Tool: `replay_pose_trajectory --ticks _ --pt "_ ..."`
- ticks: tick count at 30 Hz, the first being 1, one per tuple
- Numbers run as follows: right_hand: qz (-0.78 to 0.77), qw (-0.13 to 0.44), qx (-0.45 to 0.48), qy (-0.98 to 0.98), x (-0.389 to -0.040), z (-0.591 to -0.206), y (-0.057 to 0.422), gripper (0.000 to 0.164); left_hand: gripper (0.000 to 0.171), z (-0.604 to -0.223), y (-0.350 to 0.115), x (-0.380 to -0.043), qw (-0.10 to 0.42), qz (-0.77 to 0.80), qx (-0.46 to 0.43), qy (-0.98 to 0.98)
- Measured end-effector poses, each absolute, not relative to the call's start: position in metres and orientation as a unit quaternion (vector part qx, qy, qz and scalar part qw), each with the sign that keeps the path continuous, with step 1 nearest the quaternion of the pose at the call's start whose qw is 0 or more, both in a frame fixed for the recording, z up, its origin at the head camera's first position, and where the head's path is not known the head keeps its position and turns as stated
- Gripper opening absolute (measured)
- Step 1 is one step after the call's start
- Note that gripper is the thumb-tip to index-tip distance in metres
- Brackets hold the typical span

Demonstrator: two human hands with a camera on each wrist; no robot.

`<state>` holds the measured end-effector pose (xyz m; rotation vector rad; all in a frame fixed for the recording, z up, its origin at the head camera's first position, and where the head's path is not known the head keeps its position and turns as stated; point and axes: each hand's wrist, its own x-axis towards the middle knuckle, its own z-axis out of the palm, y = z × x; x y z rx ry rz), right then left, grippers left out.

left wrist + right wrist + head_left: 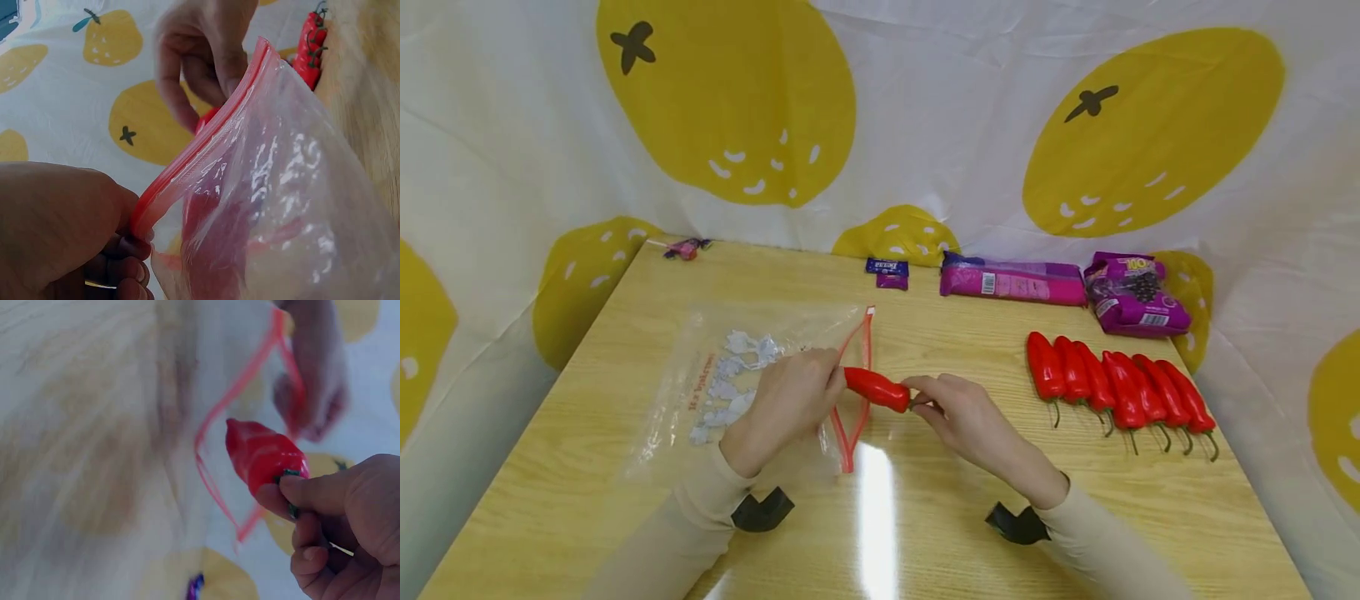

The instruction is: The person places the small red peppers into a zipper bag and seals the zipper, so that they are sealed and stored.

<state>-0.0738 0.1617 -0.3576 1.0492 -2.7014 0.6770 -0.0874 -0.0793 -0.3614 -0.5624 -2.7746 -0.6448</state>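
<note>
My left hand (796, 392) pinches the red-edged mouth of a clear zip bag (300, 181) that lies on the table. The mouth gapes toward the right. By its green stem (291, 490), my right hand (962, 417) pinches a glossy red pepper (876, 389), its tapered end pointing left at the bag's mouth. In the left wrist view the pepper shows red through the bag's plastic. Red lettering (702, 382) and several pale grey shapes (722, 392) show on the bag's left part.
Several red peppers (1127, 400) lie in a slanting row at the right. Along the back edge are a wrapped lollipop (685, 248), small blue and purple packets (887, 268), a long pink-purple pack (1015, 282) and a purple bag (1135, 296). Fruit-printed cloth (940, 108) hangs behind.
</note>
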Motion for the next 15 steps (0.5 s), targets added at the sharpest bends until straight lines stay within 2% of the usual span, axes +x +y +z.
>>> replay_pose_trajectory --ticks 4,8,15 --pt "0.209 0.104 0.387 -0.892 -0.081 -0.374 0.13 0.021 0.023 -0.362 -0.076 -0.085 0.115 -0.219 -0.195 -0.949" --pt "0.198 0.11 0.4 -0.888 -0.09 -0.387 0.107 0.015 0.025 -0.363 -0.073 -0.084 0.128 -0.212 -0.209 -0.946" --pt "0.182 0.058 0.379 -0.905 -0.103 -0.402 0.08 0.009 0.025 -0.359 -0.069 -0.079 0.136 -0.207 -0.215 -0.945"
